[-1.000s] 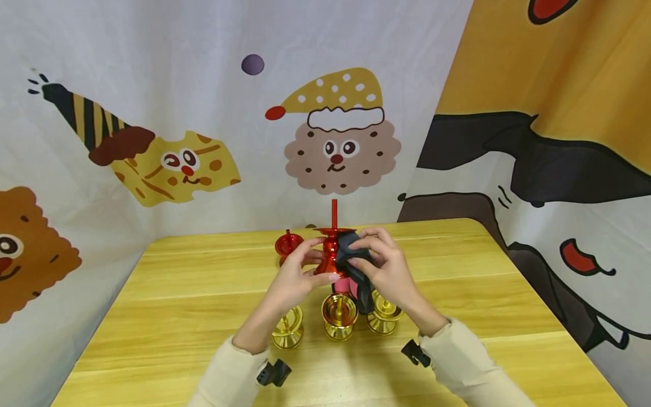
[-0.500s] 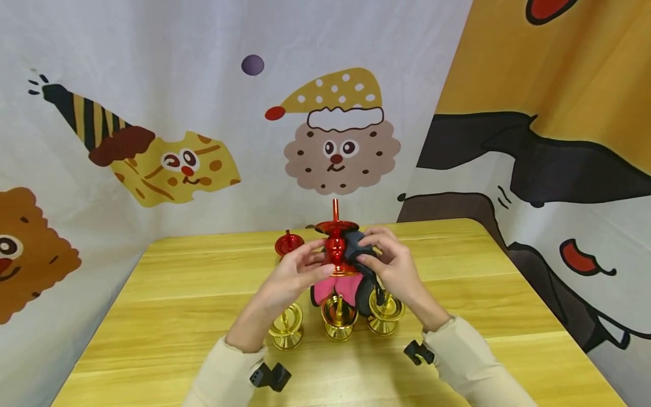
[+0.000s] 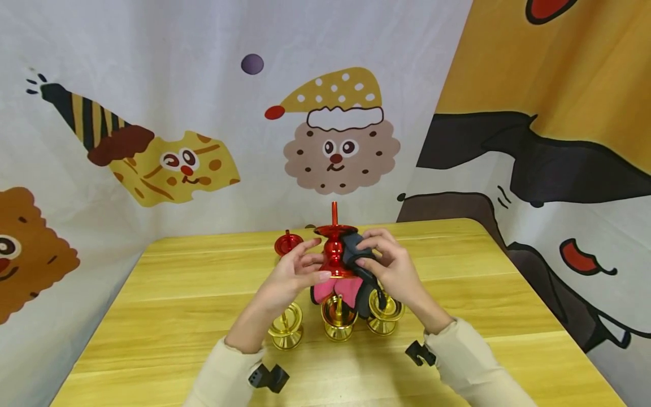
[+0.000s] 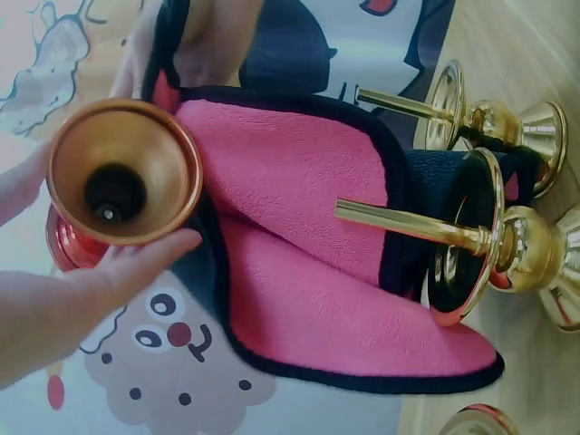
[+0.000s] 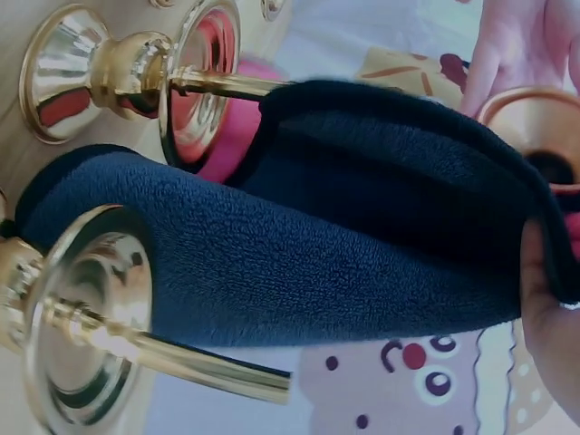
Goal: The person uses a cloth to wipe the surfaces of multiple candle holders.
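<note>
A red metallic candlestick (image 3: 334,251) with a thin spike on top is raised off the table, in the middle of the head view. My left hand (image 3: 285,280) holds it from the left, thumb by its base. The hollow copper-coloured underside of the base (image 4: 118,172) faces the left wrist camera. My right hand (image 3: 394,265) pinches a two-sided cloth (image 3: 356,254) and presses it against the candlestick's right side. Dark blue plush (image 5: 272,254) and pink plush (image 4: 299,163) form the cloth's faces, with black edging. Its lower part hangs behind the gold candlesticks.
Three gold candlesticks stand close below the hands: left (image 3: 287,328), middle (image 3: 339,319) and right (image 3: 385,316). Another red candlestick (image 3: 288,244) stands behind my left hand, partly hidden. The wooden table (image 3: 193,316) meets a cartoon-printed curtain (image 3: 203,85) at the back.
The raised candlestick has tipped a little and shifted slightly right, with both hands moving along. More of the cloth's pink side now shows below it.
</note>
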### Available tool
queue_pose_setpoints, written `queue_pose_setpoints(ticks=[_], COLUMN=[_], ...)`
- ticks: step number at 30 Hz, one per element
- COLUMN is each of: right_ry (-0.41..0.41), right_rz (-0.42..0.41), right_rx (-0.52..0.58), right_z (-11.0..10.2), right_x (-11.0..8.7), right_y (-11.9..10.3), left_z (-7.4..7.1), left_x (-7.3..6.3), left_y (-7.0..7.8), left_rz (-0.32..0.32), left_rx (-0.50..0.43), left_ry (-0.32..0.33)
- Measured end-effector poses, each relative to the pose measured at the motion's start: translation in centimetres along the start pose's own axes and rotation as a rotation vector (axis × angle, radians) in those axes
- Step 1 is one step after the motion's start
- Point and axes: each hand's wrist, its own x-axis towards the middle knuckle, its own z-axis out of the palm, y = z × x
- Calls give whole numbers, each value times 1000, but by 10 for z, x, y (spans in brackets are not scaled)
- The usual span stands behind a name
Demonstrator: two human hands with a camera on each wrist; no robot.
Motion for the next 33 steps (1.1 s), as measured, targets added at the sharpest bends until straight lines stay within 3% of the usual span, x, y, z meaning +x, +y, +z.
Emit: queue_pose_setpoints(ticks=[3, 6, 13, 17, 19, 22, 25, 27, 30, 33], right_ry=[-19, -37, -57, -53, -52, -59, -79, -97, -111, -90], right_rz=[19, 16, 1, 7, 5, -14, -28, -36, -32, -26], right_rx=[30, 36, 19, 19, 27, 25, 9, -10, -39, -74], right_z=[-4, -5, -2, -2, -2, -2, 0, 1, 2, -1], right_x=[0, 0, -1, -1, -1, 0, 1, 2, 2, 4], right_y=[3, 5, 8, 9, 9, 8, 7, 6, 4, 3], left_z=[-4, -6, -6, -6, -7, -6, -5, -5, -8, -17], left_x=[0, 1, 3, 3, 3, 6, 11, 14, 16, 14], left_y=[-1, -1, 7, 12, 14, 17, 20, 22, 26, 31], left_rz=[9, 2, -8, 17, 30, 28, 9, -2, -13, -13], left_rx=[-62, -62, 176, 224, 220, 179, 86, -4, -86, -95], left_ry=[-70, -85, -38, -17, 25, 145, 281, 337, 362, 351])
